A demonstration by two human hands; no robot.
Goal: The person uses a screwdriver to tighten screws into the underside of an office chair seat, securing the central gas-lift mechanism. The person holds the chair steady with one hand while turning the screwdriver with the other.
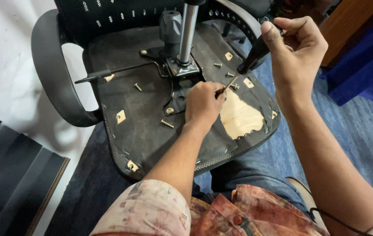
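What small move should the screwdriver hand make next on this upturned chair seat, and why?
Probably turn the screwdriver. The right hand has its grip on the black handle, and the left hand steadies the tip low on the seat underside, beside the metal mounting plate. Loose screws lie around; the fastener itself is hidden.

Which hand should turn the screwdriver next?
Probably the right hand. It already wraps the screwdriver handle from above, with its tip down by the metal plate under the chair seat. The left hand rests on the seat, pinching the shaft near the tip.
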